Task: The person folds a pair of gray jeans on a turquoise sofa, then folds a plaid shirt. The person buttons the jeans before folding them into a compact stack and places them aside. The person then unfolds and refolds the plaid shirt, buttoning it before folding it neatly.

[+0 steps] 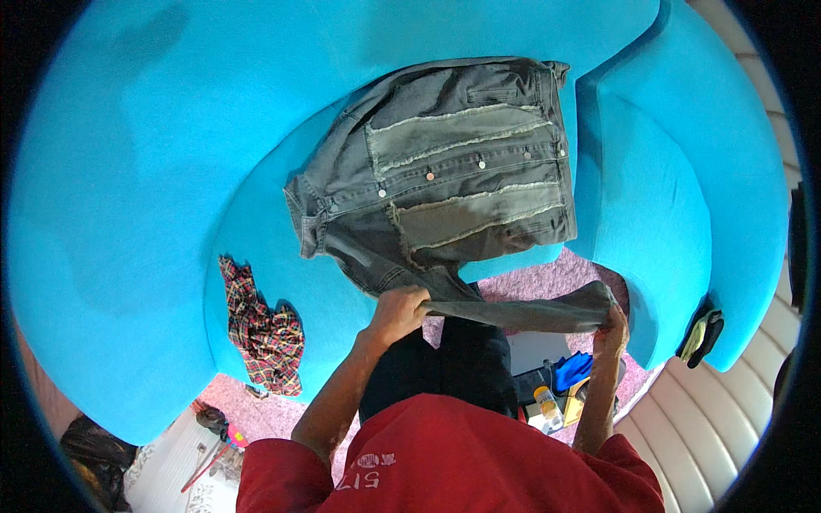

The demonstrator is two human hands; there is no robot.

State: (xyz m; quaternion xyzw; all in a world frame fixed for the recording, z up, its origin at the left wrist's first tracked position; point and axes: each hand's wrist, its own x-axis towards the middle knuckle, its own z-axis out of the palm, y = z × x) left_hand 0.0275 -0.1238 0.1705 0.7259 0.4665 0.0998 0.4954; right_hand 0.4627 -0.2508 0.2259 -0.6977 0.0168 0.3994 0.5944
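A grey denim jacket (pixel 462 175) with frayed lighter panels lies buttoned on the blue sofa seat, its collar (pixel 305 215) toward the left and its hem toward the right. One sleeve (pixel 522 312) comes off the near edge and is stretched sideways between my hands. My left hand (pixel 398 315) grips this sleeve near the upper part, with the fingers closed. At the cuff end, my right hand (pixel 612 329) is closed on the sleeve, partly hidden by the fabric. The far sleeve is mostly out of sight.
Left of the jacket, a crumpled plaid cloth (pixel 265 333) lies on the sofa (pixel 154 256). Below right stand a bottle (pixel 547 406) and a bright blue item (pixel 573 370). A small dark bundle (pixel 701 335) rests on the right sofa edge. Pink carpet (pixel 552 278) shows between the seats.
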